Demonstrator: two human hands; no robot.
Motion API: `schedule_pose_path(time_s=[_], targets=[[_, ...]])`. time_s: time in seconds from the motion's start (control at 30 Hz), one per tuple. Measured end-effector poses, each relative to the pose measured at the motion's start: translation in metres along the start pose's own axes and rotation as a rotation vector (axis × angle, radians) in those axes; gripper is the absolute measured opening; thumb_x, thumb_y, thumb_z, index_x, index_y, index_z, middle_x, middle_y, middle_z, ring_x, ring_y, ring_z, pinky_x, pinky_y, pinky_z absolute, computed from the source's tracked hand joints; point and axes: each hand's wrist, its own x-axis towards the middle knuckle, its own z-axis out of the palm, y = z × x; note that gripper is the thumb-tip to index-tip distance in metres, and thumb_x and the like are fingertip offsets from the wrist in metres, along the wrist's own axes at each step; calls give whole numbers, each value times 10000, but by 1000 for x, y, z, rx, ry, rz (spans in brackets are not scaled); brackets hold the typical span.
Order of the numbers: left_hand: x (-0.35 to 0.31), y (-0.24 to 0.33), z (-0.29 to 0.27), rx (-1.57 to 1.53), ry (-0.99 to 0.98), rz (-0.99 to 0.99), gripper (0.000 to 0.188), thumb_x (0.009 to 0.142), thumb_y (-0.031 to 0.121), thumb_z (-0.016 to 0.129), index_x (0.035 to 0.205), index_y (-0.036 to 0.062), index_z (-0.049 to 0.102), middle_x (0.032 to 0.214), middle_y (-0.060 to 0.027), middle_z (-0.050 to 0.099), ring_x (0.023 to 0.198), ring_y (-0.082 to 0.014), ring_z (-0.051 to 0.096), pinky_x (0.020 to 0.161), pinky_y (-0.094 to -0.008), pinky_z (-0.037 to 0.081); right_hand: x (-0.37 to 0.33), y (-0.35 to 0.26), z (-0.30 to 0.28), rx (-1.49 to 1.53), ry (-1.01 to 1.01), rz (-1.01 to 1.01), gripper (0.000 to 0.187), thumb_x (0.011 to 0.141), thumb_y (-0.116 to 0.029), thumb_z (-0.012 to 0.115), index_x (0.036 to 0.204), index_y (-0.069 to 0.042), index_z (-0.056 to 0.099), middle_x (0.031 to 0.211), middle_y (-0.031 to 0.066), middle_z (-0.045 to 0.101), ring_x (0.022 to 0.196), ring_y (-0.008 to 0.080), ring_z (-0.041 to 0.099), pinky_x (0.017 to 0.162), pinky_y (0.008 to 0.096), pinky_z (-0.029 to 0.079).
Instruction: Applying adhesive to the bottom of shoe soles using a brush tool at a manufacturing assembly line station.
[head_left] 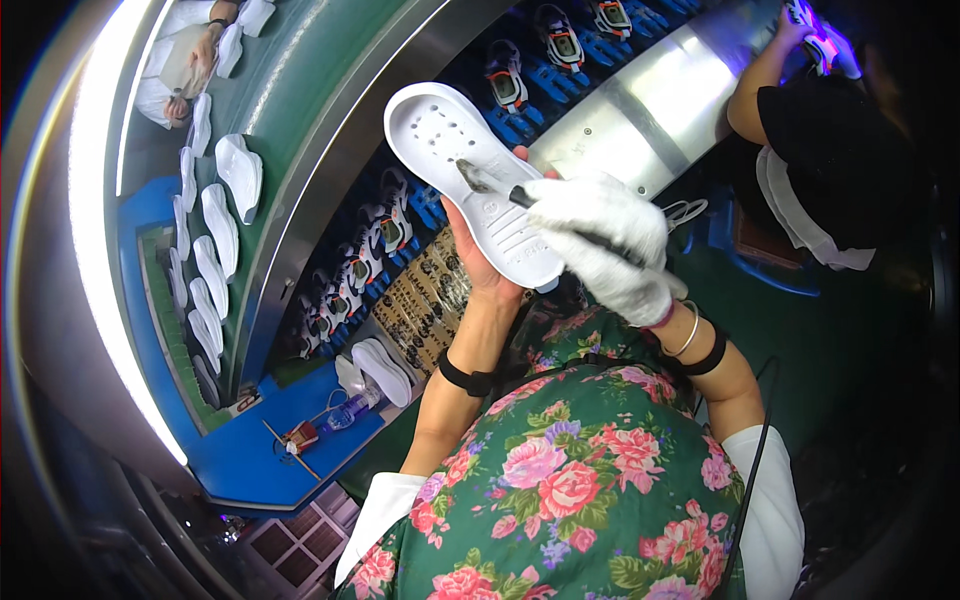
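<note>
Head view: the left hand [478, 262] was clamped on a white shoe sole [496, 222], raised before a flowered garment [580, 460]. The sole's long axis slanted, broad end upper left, narrow end lower right; its moulded marks were too small to read. The gloved right hand [610, 235] gripped a brush [488, 182] over the middle.
</note>
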Motion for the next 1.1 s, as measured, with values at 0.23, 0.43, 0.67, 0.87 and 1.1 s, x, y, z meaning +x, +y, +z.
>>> schedule_pose_path(time_s=[0.23,0.43,0.67,0.87,1.1], targets=[[3,4,-3,72,76,1,854,921,710,466,1534,142,295,1477,-107,457,1238,-435,535,966,-629,497,-4,-3,-7,41,-164,-25,182,786,-38,774,967,-38,764,997,116,743,912,239,693,807,347,552],[12,1,0,63,72,-4,902,888,744,488,1502,99,341,1408,-174,513,1158,-442,586,948,-593,521,-9,2,-9,-254,-212,-271,250,756,-41,764,1004,-67,754,1048,109,744,929,256,701,814,350,551],[17,6,0,98,-14,-66,946,840,804,488,1462,97,408,1256,-249,611,1036,-435,641,896,-569,535,-8,7,-18,-32,-156,-59,184,779,-54,764,963,-58,755,1031,108,746,922,263,707,786,357,550],[19,13,-9,95,44,17,852,862,689,600,1455,112,401,1335,-178,539,1150,-398,553,933,-563,515,-18,3,-12,-2,-275,-140,177,789,-70,783,961,-112,777,945,78,742,822,242,695,721,337,556],[21,22,-9,82,-8,-108,835,891,635,600,1526,159,339,1515,-151,401,1223,-460,492,933,-611,504,-24,10,-15,-176,-316,-244,276,745,-79,784,1013,-142,765,1023,59,739,853,244,696,750,342,566]])
